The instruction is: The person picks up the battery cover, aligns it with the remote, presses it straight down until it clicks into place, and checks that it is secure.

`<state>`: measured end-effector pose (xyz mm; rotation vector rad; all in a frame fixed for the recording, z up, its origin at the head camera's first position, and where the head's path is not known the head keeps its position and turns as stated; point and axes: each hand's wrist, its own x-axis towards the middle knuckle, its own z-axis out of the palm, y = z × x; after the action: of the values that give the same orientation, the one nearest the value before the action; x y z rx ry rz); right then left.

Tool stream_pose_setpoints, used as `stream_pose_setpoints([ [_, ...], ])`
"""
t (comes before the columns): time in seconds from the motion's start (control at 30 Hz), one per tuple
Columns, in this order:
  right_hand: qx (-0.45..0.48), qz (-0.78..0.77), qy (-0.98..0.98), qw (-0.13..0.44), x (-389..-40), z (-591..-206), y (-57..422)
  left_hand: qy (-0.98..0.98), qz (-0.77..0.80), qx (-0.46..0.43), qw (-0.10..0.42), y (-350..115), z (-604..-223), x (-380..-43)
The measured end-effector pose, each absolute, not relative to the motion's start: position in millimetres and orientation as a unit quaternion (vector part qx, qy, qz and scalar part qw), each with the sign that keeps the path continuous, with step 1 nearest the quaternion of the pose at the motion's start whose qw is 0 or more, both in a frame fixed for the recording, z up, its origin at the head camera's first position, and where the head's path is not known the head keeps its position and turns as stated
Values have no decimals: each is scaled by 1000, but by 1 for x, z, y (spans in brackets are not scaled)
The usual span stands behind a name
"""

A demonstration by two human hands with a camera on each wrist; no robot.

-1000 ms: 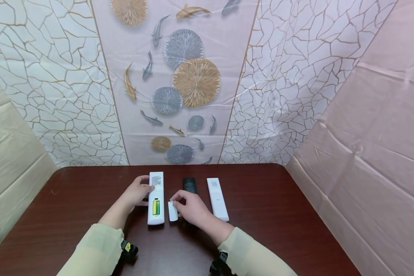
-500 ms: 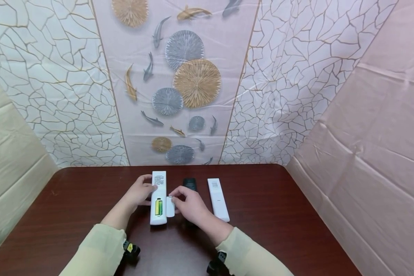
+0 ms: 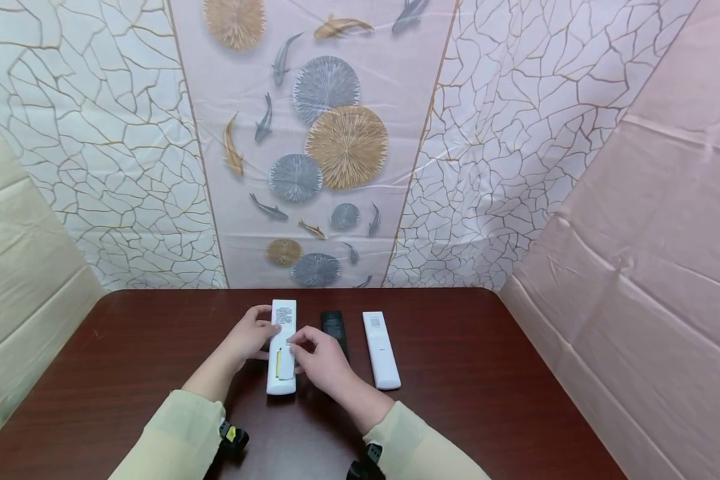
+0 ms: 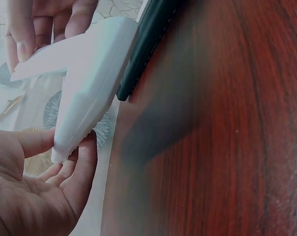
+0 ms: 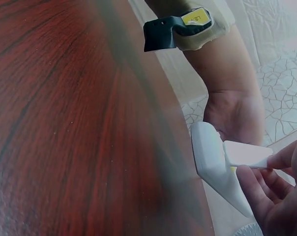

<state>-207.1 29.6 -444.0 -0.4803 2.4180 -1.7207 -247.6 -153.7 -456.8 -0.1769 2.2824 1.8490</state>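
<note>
My left hand (image 3: 249, 339) holds a white remote control (image 3: 284, 317) by its side, back face up, over the table. In the left wrist view, the thumb and fingers of that hand (image 4: 45, 189) grip the remote's edge. Between thumb and fingers my right hand (image 3: 323, 361) pinches a white battery cover (image 3: 287, 367). The cover lies over part of the battery compartment, and a yellow-green strip of battery (image 3: 279, 364) shows beside it. Seen from the right wrist, the cover (image 5: 247, 154) stands at an angle to the remote's back (image 5: 210, 153).
A black remote control (image 3: 334, 327) lies to the right, partly behind my right hand. Farther right is a second white remote (image 3: 382, 351), also on the dark red-brown table (image 3: 486, 400). Patterned cloth (image 3: 324, 167) hangs behind the table.
The battery cover has moved left in my right hand, from beside the remote to over its compartment, hiding most of the batteries. The held remote has shifted slightly right with my left hand.
</note>
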Motion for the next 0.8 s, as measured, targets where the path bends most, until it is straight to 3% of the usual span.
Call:
stream_pose_setpoints([
  [0.53, -165, -560, 807, 90, -207, -447, 37, 766, 632, -47, 104, -142, -454, -248],
  [0.8, -188, -497, 846, 47, -207, -450, 38, 770, 626, -51, 113, -144, -454, -244],
])
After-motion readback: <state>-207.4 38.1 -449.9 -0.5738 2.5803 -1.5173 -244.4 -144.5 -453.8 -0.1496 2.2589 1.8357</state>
